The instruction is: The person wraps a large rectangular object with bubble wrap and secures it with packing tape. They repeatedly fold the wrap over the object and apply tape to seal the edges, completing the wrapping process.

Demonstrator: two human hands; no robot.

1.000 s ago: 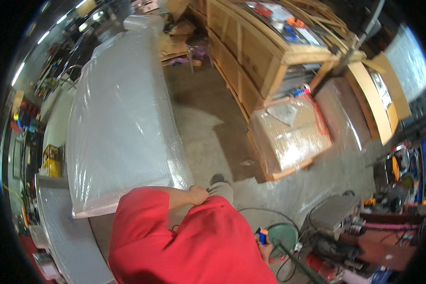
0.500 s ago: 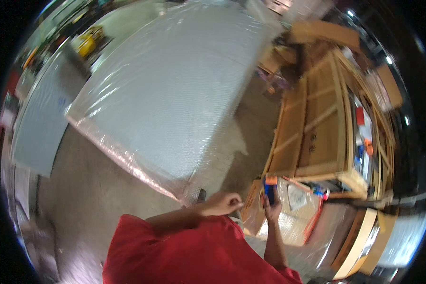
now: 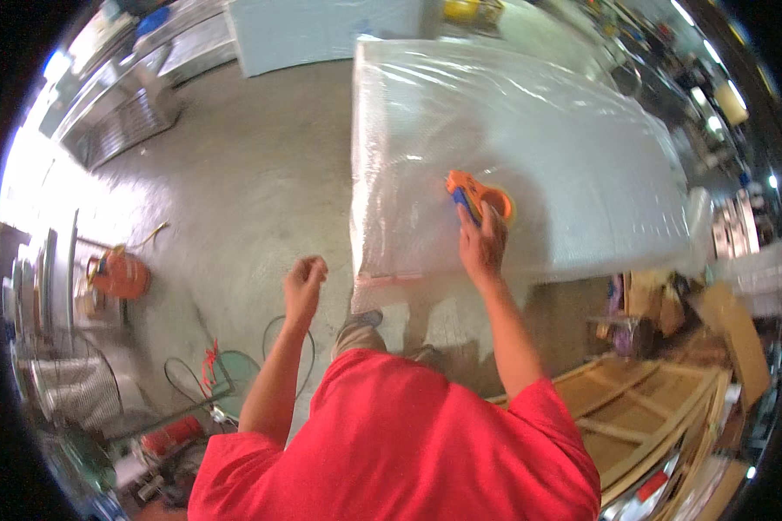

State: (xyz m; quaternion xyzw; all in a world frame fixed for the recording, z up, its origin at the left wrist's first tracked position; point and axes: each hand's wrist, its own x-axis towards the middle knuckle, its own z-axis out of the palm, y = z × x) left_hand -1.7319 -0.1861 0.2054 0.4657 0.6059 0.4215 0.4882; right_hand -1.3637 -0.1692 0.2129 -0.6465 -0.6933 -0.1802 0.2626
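Observation:
My right hand (image 3: 485, 243) is closed on a tape dispenser (image 3: 470, 191) with an orange body and a blue part. It is over a large flat panel (image 3: 573, 165) wrapped in clear bubble wrap, at centre right. Whether the dispenser touches the wrap I cannot tell. To the left of the panel's near corner, my left hand (image 3: 303, 286) hangs over the floor with its fingers curled in, and nothing shows in it. Loose bubble wrap (image 3: 362, 291) gathers along the panel's left edge and near corner.
A wooden crate (image 3: 621, 412) stands at the lower right, with cardboard (image 3: 730, 321) beyond it. Another pale panel (image 3: 321, 35) is at the back. An orange gas cylinder (image 3: 120, 273) and a red cylinder (image 3: 172, 436) are at left, near a looped hose (image 3: 182, 382).
My view has swung left, away from the crate. The tape dispenser, still in my right hand, has moved from the boxes by the crate to over the wrapped panel. My left hand stays curled.

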